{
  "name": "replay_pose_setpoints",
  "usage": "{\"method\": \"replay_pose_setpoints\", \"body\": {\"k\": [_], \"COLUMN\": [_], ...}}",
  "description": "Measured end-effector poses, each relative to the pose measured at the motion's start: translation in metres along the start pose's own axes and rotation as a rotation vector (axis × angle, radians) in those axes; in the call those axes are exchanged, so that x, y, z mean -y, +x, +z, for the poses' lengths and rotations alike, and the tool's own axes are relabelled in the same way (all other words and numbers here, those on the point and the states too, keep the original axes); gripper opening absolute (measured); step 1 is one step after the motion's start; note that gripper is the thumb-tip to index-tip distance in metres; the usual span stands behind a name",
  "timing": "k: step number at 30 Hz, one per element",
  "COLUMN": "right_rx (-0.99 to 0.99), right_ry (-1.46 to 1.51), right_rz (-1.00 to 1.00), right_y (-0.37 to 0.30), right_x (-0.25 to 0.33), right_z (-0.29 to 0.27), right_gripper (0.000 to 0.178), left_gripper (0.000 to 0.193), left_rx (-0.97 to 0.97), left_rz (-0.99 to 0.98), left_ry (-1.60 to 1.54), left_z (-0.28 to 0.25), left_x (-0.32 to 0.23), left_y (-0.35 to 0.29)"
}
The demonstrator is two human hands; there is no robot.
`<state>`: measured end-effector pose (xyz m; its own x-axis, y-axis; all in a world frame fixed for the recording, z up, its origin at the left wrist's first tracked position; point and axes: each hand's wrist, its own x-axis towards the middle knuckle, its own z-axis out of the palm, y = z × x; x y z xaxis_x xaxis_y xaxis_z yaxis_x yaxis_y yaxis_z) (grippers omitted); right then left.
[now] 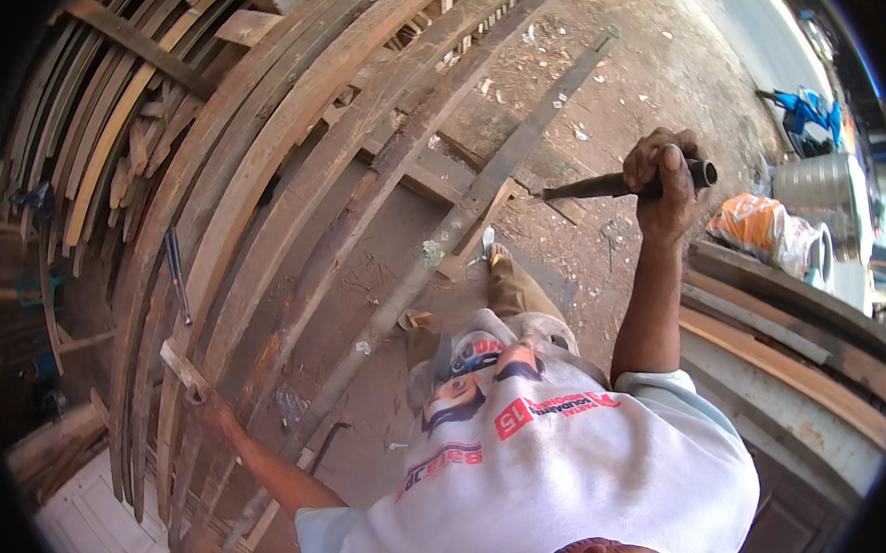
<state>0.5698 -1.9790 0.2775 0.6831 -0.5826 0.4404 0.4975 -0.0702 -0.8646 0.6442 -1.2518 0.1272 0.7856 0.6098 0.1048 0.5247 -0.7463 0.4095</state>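
In my raised right hand (666,177) is a dark tapered tool (599,186). The fingers wrap round its thick end, which finishes in a hollow round opening, and its narrow end points left. Lower at the left, my left hand (210,409) is closed on the near end of a short pale piece of wood (181,366), beside the long beams. Some of its fingers are hidden. A slim hand tool (175,275) with a dark grip lies on a long wooden beam (221,203) just beyond that hand.
Several long beams run from near left to far middle, over cross timbers (428,184). Stacked boards (788,359) stand at the right, near a metal drum (814,192) and an orange-and-white sack (751,222). Wood scraps litter the floor. A white panel (101,530) leans at the lower left.
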Motion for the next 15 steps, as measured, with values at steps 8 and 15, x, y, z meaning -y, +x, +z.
{"method": "replay_pose_setpoints", "body": {"k": [8, 15], "right_rx": [0.194, 0.393], "right_ry": [0.047, -0.022], "right_rz": [0.014, 0.059], "right_y": [0.024, 0.029], "right_x": [-0.012, -0.019], "right_z": [-0.013, 0.009], "right_gripper": [0.038, 0.045], "left_gripper": [0.067, 0.058], "left_rx": [-0.08, -0.083], "left_rz": [-0.034, 0.034], "left_ry": [0.03, 0.007], "left_z": [0.017, 0.02], "left_x": [-0.098, -0.095], "left_y": [-0.086, -0.151]}}
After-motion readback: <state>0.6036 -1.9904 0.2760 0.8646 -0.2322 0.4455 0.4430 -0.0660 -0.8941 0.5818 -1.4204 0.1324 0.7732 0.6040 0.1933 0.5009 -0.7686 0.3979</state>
